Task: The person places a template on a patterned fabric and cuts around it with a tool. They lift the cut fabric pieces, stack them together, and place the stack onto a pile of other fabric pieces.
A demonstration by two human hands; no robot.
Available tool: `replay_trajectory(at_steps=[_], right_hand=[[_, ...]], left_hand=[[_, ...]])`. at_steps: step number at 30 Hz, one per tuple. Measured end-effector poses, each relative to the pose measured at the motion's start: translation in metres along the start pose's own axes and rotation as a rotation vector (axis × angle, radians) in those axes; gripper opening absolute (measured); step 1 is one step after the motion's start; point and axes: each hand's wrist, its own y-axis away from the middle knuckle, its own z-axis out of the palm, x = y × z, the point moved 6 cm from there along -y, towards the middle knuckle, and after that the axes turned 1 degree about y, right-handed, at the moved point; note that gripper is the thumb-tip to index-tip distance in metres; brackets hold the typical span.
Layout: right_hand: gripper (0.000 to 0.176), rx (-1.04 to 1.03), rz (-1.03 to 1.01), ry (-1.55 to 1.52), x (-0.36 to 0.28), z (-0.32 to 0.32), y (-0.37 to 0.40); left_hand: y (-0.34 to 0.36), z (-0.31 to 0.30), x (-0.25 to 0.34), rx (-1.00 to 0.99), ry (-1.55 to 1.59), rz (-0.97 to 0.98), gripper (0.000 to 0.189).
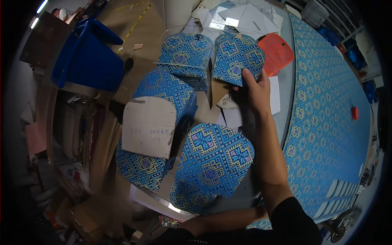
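Note:
My right hand (259, 90) pinches the lower right edge of a blue patterned fabric piece (233, 60) with a rounded top, thumb above and fingers partly hidden. To its left is another such piece, a stack of patterned fabric (184, 50) under what looks like a clear sheet. Nearer to me lie more blue cut pieces (216, 157). A pale cardboard template (149, 124) with handwriting and edge notches rests on patterned fabric. My left forearm (232, 219) crosses low in front of my body; its hand is hidden behind my right arm.
A red-orange plastic template (277, 54) and white paper sheets (251, 20) lie at the back. Along the right, a long table is covered with patterned blue fabric (310, 102), with a small red object (355, 113) on it. A blue bin (92, 57) stands at the left.

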Motion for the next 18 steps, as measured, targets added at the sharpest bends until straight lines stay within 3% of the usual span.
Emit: replay_trajectory(at_steps=[18], right_hand=[[0.033, -0.012, 0.039, -0.065, 0.000, -0.003, 0.001]], left_hand=[[-0.025, 0.017, 0.011, -0.214, -0.178, 0.288, 0.042]])
